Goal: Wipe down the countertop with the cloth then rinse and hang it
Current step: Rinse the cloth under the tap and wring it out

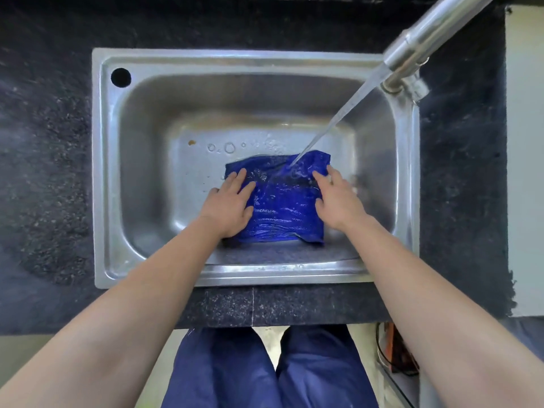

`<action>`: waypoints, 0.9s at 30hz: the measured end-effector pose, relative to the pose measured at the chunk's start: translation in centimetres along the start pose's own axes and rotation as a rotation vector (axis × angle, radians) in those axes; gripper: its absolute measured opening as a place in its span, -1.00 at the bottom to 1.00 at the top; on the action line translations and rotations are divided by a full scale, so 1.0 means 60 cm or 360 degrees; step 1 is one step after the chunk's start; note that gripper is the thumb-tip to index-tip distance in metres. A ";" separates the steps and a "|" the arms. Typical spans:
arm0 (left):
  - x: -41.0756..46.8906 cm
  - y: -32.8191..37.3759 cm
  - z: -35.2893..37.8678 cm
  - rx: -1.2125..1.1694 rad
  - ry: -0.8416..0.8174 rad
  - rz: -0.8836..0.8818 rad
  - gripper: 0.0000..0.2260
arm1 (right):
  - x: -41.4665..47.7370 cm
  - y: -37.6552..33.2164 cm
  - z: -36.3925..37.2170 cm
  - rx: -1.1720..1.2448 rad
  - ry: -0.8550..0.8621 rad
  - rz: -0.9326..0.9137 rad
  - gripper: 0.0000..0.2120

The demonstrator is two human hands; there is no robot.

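Head view: left hand (229,206) and right hand (338,200) press flat and open on the blue cloth (279,201) under the tap stream (338,116), gripping nothing — best knead it through, then wring hard.

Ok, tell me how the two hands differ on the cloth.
The left hand lies flat on the cloth's left side with fingers spread; the right hand is at its right edge. The water stream lands on the cloth nearer the right hand than the left hand. Both are open, palms down, pressing the cloth against the sink floor.
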State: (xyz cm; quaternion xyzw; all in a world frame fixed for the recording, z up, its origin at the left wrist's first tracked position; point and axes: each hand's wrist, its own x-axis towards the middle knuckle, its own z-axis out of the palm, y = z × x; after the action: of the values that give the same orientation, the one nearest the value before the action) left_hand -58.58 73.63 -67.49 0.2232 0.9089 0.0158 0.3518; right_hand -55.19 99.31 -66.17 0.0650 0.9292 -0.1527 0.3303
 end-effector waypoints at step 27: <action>0.104 -0.032 -0.045 0.0220 -0.0096 -0.0252 -0.22 | 0.103 0.005 -0.031 -0.0602 0.0077 0.0082 -0.24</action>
State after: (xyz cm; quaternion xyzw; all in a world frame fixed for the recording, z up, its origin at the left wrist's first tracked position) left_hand -65.14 74.87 -69.80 0.1748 0.9116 -0.0816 0.3630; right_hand -61.00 100.35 -68.77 0.0290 0.9471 0.0349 0.3179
